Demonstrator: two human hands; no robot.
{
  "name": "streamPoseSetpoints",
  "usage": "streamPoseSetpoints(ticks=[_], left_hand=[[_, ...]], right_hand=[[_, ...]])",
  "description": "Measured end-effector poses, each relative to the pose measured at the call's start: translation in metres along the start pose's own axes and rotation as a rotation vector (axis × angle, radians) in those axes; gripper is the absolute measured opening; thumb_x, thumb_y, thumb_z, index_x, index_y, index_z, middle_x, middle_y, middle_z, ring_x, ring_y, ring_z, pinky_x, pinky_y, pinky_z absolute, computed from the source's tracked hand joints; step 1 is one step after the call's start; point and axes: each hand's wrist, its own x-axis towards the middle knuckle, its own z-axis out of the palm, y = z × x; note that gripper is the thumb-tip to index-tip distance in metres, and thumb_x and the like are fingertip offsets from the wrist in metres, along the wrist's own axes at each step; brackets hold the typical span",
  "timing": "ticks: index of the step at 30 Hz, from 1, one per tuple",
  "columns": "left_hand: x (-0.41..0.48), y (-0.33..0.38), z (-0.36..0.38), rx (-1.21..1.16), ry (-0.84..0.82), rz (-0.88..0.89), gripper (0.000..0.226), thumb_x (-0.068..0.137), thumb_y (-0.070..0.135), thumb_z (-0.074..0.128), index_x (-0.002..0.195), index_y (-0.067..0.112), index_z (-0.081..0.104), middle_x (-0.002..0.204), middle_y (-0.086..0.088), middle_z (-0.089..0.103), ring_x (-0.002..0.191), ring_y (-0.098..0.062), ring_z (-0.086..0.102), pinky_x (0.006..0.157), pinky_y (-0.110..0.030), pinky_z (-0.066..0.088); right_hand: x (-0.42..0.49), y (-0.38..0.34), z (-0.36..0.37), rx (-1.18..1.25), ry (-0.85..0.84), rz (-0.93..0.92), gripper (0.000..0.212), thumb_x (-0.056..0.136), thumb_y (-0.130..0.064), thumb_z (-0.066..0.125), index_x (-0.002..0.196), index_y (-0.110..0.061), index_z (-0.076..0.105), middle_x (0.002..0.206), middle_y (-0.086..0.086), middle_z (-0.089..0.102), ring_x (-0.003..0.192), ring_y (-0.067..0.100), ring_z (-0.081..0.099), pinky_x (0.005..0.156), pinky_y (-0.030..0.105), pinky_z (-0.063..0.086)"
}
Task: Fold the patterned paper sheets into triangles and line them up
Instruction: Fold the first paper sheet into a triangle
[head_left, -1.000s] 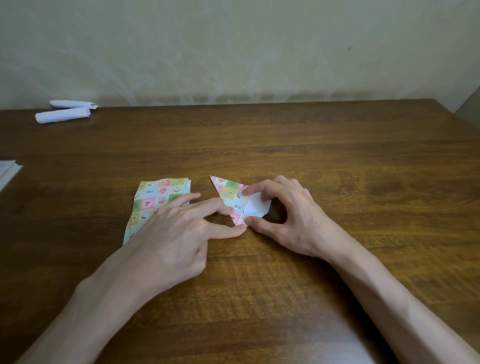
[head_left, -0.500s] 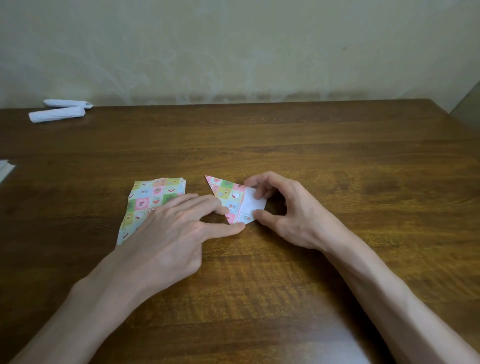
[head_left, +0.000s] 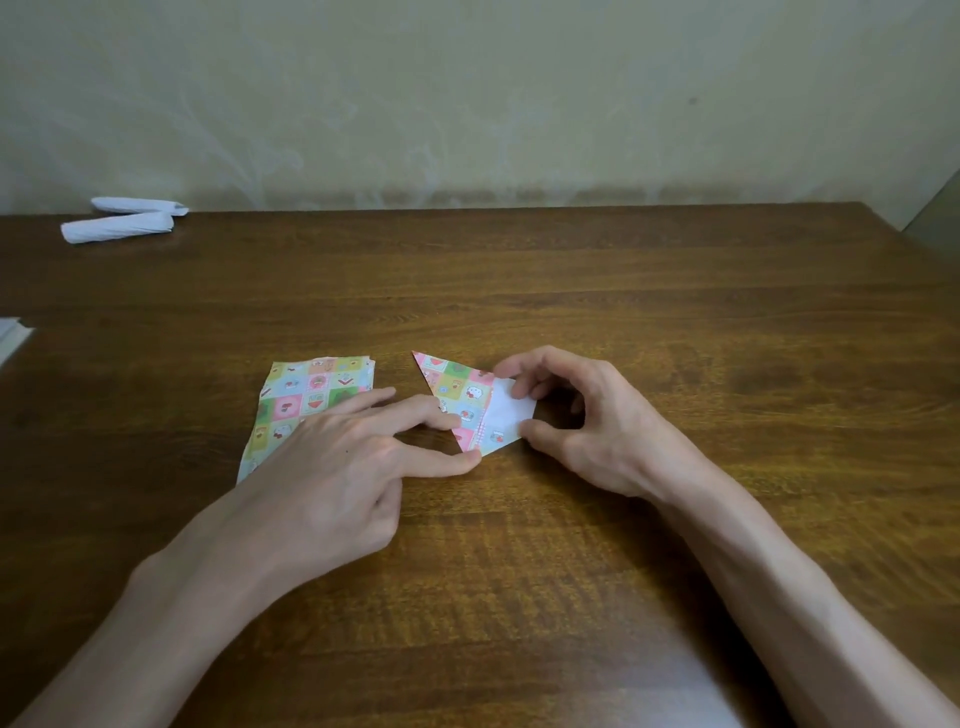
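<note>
Right grip (head_left: 571, 415): thumb and forefinger pinching the white flap of a pastel-checked paper triangle (head_left: 457, 389), midway between the tabletop's (head_left: 623, 291) side edges. Left grip (head_left: 332, 467): fingers straight, pressing the triangle's near corner. Stack of patterned paper sheets (head_left: 306, 389): just left.

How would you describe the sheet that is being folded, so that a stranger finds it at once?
On the brown table, look near the middle, between the left hand and the right hand. The folded sheet lies just right of the flat stack of patterned paper. Only it is a triangle with a white flap, pinched by the right hand.
</note>
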Motion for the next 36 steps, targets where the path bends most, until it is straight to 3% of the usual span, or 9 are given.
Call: streamPoseSetpoints(ticks=[5, 9, 13, 16, 19, 21, 26, 32, 36], left_hand=[[0.005, -0.002, 0.005, -0.094, 0.135, 0.063, 0.048, 0.085, 0.014, 0.052, 0.112, 0.044, 0.076, 0.131, 0.022, 0.065, 0.134, 0.002, 0.050, 0.121, -0.038, 0.034], [0.007, -0.001, 0.010, -0.141, 0.234, 0.085, 0.029, 0.092, 0.014, 0.062, 0.103, 0.036, 0.077, 0.122, 0.022, 0.070, 0.130, 0.005, 0.054, 0.120, -0.038, 0.038], [0.012, 0.007, 0.011, -0.163, 0.296, 0.053, 0.010, 0.097, 0.036, 0.068, 0.106, 0.034, 0.074, 0.112, 0.022, 0.071, 0.131, 0.001, 0.055, 0.122, -0.039, 0.033], [0.018, 0.014, 0.011, -0.140, 0.321, -0.079, 0.034, 0.087, 0.058, 0.069, 0.115, 0.039, 0.067, 0.108, 0.025, 0.066, 0.119, -0.003, 0.059, 0.113, -0.036, 0.037], [0.020, 0.020, 0.013, -0.077, 0.274, -0.201, 0.063, 0.076, 0.077, 0.061, 0.130, 0.045, 0.058, 0.106, 0.028, 0.057, 0.106, -0.003, 0.052, 0.091, -0.029, 0.035], [0.020, 0.021, 0.014, -0.078, 0.243, -0.233, 0.073, 0.073, 0.078, 0.059, 0.138, 0.044, 0.055, 0.110, 0.029, 0.056, 0.108, -0.003, 0.050, 0.090, -0.027, 0.031], [0.021, 0.015, 0.015, -0.135, 0.252, -0.235, 0.075, 0.078, 0.068, 0.068, 0.147, 0.043, 0.050, 0.115, 0.030, 0.060, 0.117, -0.003, 0.051, 0.098, -0.028, 0.034], [0.023, 0.012, 0.016, -0.153, 0.268, -0.251, 0.070, 0.081, 0.059, 0.073, 0.146, 0.042, 0.053, 0.112, 0.032, 0.062, 0.119, 0.000, 0.048, 0.098, -0.025, 0.031], [0.022, 0.012, 0.014, -0.155, 0.246, -0.254, 0.072, 0.082, 0.057, 0.074, 0.148, 0.042, 0.050, 0.114, 0.034, 0.060, 0.121, 0.000, 0.048, 0.102, -0.027, 0.032]], right_hand=[[-0.006, 0.008, -0.002, -0.110, 0.235, 0.013, 0.026, 0.092, -0.023, 0.071, 0.112, -0.039, 0.070, 0.106, -0.019, 0.066, 0.106, 0.000, 0.057, 0.087, 0.010, 0.040], [-0.005, 0.013, -0.002, -0.263, 0.166, 0.032, 0.028, 0.091, -0.030, 0.071, 0.117, -0.042, 0.070, 0.111, -0.013, 0.059, 0.109, 0.007, 0.047, 0.087, 0.002, 0.030], [-0.005, 0.013, -0.003, -0.274, 0.136, 0.013, 0.029, 0.091, -0.032, 0.070, 0.118, -0.042, 0.070, 0.112, -0.010, 0.059, 0.108, 0.010, 0.045, 0.088, -0.002, 0.026], [-0.006, 0.012, -0.004, -0.273, 0.120, -0.002, 0.032, 0.091, -0.030, 0.069, 0.119, -0.043, 0.069, 0.113, -0.012, 0.059, 0.108, 0.009, 0.044, 0.089, 0.001, 0.027], [-0.007, 0.010, -0.001, -0.273, 0.106, -0.060, 0.034, 0.089, -0.027, 0.067, 0.119, -0.042, 0.070, 0.114, -0.017, 0.057, 0.108, 0.007, 0.044, 0.099, 0.020, 0.035], [-0.008, 0.009, 0.001, -0.262, 0.107, -0.090, 0.037, 0.085, -0.029, 0.063, 0.118, -0.043, 0.070, 0.112, -0.020, 0.056, 0.106, 0.006, 0.045, 0.102, 0.031, 0.040], [-0.007, 0.010, -0.002, -0.227, 0.117, -0.123, 0.037, 0.087, -0.022, 0.070, 0.118, -0.043, 0.070, 0.114, -0.020, 0.056, 0.109, 0.006, 0.049, 0.105, 0.029, 0.038], [-0.007, 0.008, -0.001, -0.274, 0.025, -0.129, 0.048, 0.079, -0.045, 0.070, 0.126, -0.048, 0.065, 0.128, -0.023, 0.051, 0.125, 0.004, 0.043, 0.109, 0.033, 0.030], [-0.006, 0.011, 0.000, -0.284, 0.046, -0.141, 0.045, 0.085, -0.042, 0.075, 0.128, -0.048, 0.064, 0.135, -0.021, 0.050, 0.131, 0.002, 0.042, 0.111, 0.037, 0.031]])
